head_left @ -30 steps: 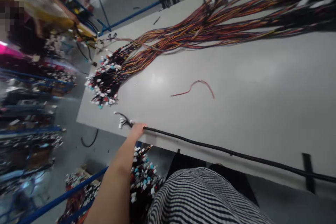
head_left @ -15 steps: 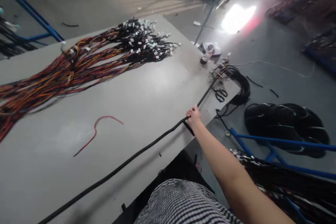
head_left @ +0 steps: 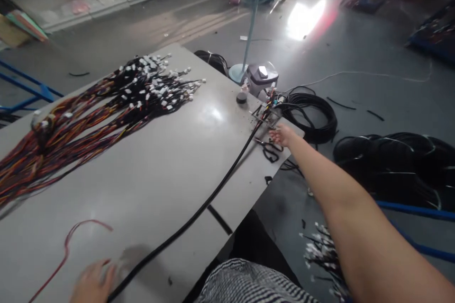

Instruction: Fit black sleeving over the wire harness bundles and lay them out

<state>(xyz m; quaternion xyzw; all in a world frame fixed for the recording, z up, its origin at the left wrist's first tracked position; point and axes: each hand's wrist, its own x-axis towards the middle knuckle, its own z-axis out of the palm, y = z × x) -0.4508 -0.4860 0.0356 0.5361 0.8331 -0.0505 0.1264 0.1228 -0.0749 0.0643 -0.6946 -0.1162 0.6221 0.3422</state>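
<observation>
A long black sleeved cable (head_left: 220,183) runs diagonally across the grey table (head_left: 159,170). My right hand (head_left: 283,134) is stretched out to the table's far right corner, over the black scissors (head_left: 270,150) and next to the cable's end; its fingers are too small to read. My left hand (head_left: 93,284) lies at the bottom edge of the view, on the table beside the cable and motion-blurred. A loose red wire (head_left: 67,246) curls just left of it.
A big bundle of coloured wires with white connectors (head_left: 106,99) covers the table's left and back. A tape roll (head_left: 241,97) and a small grey machine (head_left: 262,77) stand at the far corner. Coils of black cable (head_left: 313,116) lie on the floor to the right, beyond a blue frame (head_left: 415,208).
My view swung right. My right hand slid along the black cable from its middle to the far corner by the scissors. My left hand came into view at the bottom.
</observation>
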